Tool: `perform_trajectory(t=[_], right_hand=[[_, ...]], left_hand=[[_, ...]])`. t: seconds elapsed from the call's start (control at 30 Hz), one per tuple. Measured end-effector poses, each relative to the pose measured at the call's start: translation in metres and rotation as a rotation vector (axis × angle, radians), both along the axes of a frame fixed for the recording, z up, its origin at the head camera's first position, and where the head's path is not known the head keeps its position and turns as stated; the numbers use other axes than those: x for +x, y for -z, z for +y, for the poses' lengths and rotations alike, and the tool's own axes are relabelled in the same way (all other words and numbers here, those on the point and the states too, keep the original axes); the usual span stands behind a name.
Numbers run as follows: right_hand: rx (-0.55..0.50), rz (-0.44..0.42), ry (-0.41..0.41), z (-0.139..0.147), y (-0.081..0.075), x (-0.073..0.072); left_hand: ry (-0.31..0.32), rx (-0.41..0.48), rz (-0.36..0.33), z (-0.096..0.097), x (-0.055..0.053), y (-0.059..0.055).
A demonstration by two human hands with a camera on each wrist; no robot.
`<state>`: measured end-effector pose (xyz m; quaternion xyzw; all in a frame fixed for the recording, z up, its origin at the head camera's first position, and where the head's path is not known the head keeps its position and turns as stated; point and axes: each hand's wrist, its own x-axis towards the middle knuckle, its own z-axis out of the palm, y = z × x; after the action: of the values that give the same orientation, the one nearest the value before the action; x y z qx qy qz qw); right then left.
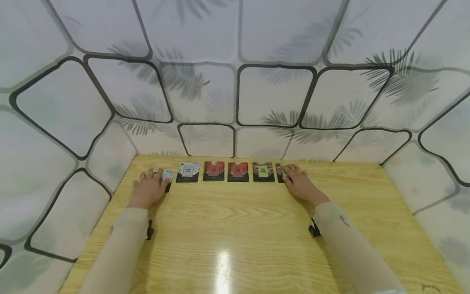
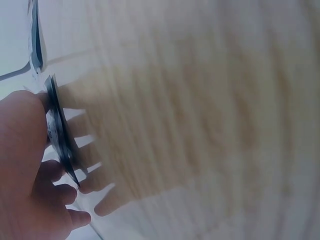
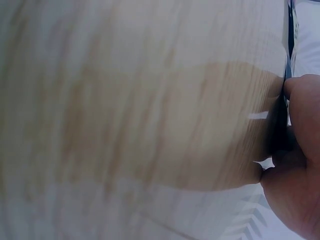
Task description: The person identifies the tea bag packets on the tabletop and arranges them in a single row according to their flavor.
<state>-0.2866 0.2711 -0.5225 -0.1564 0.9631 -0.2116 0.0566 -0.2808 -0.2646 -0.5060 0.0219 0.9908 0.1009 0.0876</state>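
My left hand (image 1: 148, 188) grips a flat printed packet (image 1: 167, 176), white and grey with a dark lower part, at the left end of a row. In the left wrist view this packet (image 2: 61, 132) stands off the tabletop, tilted, between thumb and fingers. At the row's right end, my right hand (image 1: 304, 187) holds another flat packet (image 1: 280, 174) with a dark lower part, its right side covered by the fingers. The right wrist view has this packet (image 3: 278, 127) nearly edge-on, the thumb at one side and fingers at the other.
Between the hands lie a white-grey packet (image 1: 188, 172), two red packets (image 1: 213, 171) and a packet with a yellow-green label (image 1: 263, 172). The wooden table (image 1: 227, 220) meets a patterned fabric wall (image 1: 275, 98) behind the row. Similar fabric rises at both sides.
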Motion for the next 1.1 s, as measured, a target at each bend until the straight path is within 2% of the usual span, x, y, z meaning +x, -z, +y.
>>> perform_trajectory(t=[0.43,0.7,1.1], right_hand=[[0.008,0.003,0.008,0.001,0.000,0.001],[0.006,0.009,0.004,-0.001,0.000,0.001],[0.011,0.010,0.011,0.001,0.003,-0.001]], left_hand=[[-0.031,0.004,-0.062,0.008,-0.015,-0.007],[-0.037,-0.003,-0.077,0.008,-0.024,-0.004],[-0.042,0.004,-0.085,0.010,-0.030,-0.003]])
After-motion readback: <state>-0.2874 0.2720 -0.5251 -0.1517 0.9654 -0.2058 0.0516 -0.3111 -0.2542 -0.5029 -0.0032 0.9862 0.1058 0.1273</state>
